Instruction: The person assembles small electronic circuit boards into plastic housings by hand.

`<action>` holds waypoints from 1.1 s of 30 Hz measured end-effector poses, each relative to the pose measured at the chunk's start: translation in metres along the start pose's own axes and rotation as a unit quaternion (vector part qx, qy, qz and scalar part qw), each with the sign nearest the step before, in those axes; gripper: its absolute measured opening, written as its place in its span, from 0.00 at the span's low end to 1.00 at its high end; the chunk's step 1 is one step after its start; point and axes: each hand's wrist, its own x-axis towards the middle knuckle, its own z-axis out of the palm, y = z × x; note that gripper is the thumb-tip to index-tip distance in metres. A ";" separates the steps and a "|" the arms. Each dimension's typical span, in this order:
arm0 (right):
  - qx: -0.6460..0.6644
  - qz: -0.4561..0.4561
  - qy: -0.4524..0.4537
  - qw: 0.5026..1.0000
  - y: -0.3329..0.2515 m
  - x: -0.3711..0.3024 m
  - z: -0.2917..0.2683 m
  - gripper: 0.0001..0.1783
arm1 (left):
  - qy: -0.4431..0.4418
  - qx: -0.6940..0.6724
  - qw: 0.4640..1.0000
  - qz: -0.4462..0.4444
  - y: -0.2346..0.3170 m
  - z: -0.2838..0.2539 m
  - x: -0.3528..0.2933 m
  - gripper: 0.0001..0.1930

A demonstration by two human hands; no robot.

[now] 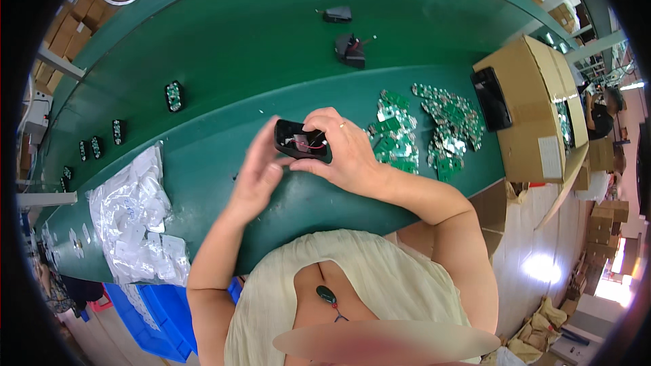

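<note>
Between my hands, above the green table, is a black plastic housing [283, 131], its open side facing up. Red and dark wires and a greyish part show inside it. My right hand [349, 152] grips the housing from the right, fingers over the far edge and thumb along the near side. My left hand [256, 175] is at the housing's left end, somewhat blurred, its fingers partly behind the housing; whether they press on it I cannot tell. Right of my hands lie green circuit boards [400, 129] in a loose pile, with a second heap of boards [453, 122] beyond.
Clear plastic bags [135, 217] with white pieces cover the left table. Two black housings [350, 50] lie at the far middle; several filled housings [174, 96] stand far left. A cardboard box [532, 108] and a black panel [491, 99] stand right. A blue bin [152, 322] sits below left.
</note>
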 end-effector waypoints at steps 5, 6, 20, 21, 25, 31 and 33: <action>0.013 0.093 -0.052 0.994 -0.015 -0.031 0.002 0.28 | 0.049 -0.211 0.964 -0.153 -0.006 0.043 -0.020 0.25; 0.084 0.102 -0.075 0.988 -0.014 -0.035 -0.001 0.27 | 0.066 -0.243 0.953 -0.167 -0.008 0.044 -0.020 0.23; 0.111 0.118 0.030 0.986 -0.034 -0.079 0.007 0.05 | 0.027 -0.157 0.946 -0.282 0.001 0.051 -0.055 0.22; 0.111 0.119 0.031 0.986 -0.034 -0.079 0.007 0.05 | 0.025 -0.157 0.946 -0.284 0.000 0.050 -0.056 0.22; 0.178 0.143 0.029 0.973 -0.029 -0.079 0.004 0.06 | -0.040 -0.237 0.924 -0.296 -0.001 0.054 -0.061 0.24; -0.118 0.098 0.067 0.986 0.024 -0.064 -0.034 0.12 | -0.072 -0.260 0.907 -0.325 -0.002 0.051 -0.062 0.27; -0.263 0.141 0.058 0.953 0.052 -0.065 -0.050 0.13 | -0.043 -0.268 0.914 -0.302 0.004 0.054 -0.060 0.29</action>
